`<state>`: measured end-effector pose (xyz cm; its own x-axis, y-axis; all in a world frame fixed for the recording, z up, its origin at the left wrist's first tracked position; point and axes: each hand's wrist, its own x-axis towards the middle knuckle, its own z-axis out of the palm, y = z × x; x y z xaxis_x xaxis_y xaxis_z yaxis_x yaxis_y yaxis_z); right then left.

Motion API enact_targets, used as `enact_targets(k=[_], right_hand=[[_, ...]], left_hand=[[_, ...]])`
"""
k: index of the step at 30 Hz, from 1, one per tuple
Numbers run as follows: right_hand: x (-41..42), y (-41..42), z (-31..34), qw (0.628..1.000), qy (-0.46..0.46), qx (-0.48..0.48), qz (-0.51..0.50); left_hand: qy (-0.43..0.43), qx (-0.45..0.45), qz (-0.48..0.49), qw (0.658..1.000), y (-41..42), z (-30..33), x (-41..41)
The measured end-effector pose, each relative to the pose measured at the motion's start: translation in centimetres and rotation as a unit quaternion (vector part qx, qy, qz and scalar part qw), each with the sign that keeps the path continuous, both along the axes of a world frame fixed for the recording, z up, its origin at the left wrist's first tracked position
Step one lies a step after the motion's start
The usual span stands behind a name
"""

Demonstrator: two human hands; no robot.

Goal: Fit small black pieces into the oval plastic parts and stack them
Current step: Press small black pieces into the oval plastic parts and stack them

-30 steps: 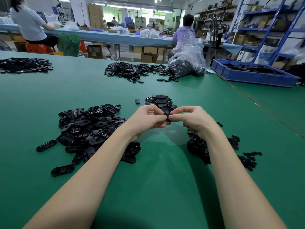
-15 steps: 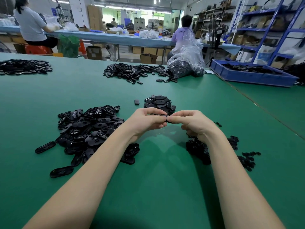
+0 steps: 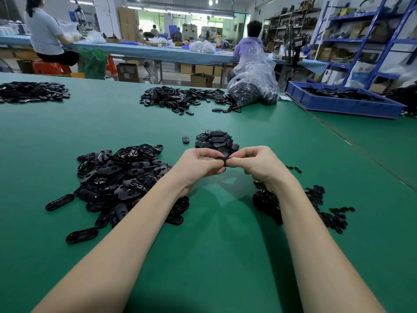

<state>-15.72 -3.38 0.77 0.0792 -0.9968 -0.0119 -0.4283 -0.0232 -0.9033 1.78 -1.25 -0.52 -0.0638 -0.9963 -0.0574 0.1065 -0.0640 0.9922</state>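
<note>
Two bare forearms are stretched out over the green table (image 3: 214, 256), meeting in the middle. One black oval part (image 3: 222, 159) is pinched between both hands: the left hand (image 3: 198, 166) is curled round its left end, the right hand (image 3: 255, 164) is clamped on its right end, fingertips nearly touching. Whether a small piece is already seated in it can't be made out, too much is hidden by fingers.

To the left, a big loose heap of oval parts (image 3: 121, 179) is spread out, with a few strays lying at its near edge. To the right, partly covered by the right forearm, a pile of small pieces (image 3: 320, 204) is scattered.

Just behind the hands a neat little stack (image 3: 215, 141) is seen, with a single part (image 3: 185, 139) lying beside it.

Farther back: another heap (image 3: 180, 98), a clear bag (image 3: 255, 86) stuffed with dark parts, a blue bin (image 3: 343, 105), and one more heap (image 3: 31, 91) far left.
</note>
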Motion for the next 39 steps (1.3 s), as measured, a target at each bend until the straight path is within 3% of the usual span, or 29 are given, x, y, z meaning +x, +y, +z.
enact_targets(k=[8,14,27,34,39], right_hand=[[0.5,0.0,-0.5,0.999,-0.023,-0.029,0.003],[0.1,0.3,0.0,0.998,-0.050,-0.031,0.005],[0.3,0.3,-0.6,0.998,-0.029,-0.047,-0.018],[-1.3,0.6,-0.7,0.994,-0.107,0.028,-0.002],[-1.0,0.4,-0.4,0.995,-0.034,-0.094,-0.007]], left_hand=[[-0.002,-0.007,0.005,1.000,0.1,-0.1,-0.3],[0.064,0.001,-0.002,0.998,0.1,0.0,-0.6],[0.011,0.001,0.031,0.999,0.4,-0.4,-1.4],[0.091,0.013,-0.033,0.995,0.5,0.5,-0.2],[0.103,0.013,-0.011,0.995,0.4,0.3,-0.4]])
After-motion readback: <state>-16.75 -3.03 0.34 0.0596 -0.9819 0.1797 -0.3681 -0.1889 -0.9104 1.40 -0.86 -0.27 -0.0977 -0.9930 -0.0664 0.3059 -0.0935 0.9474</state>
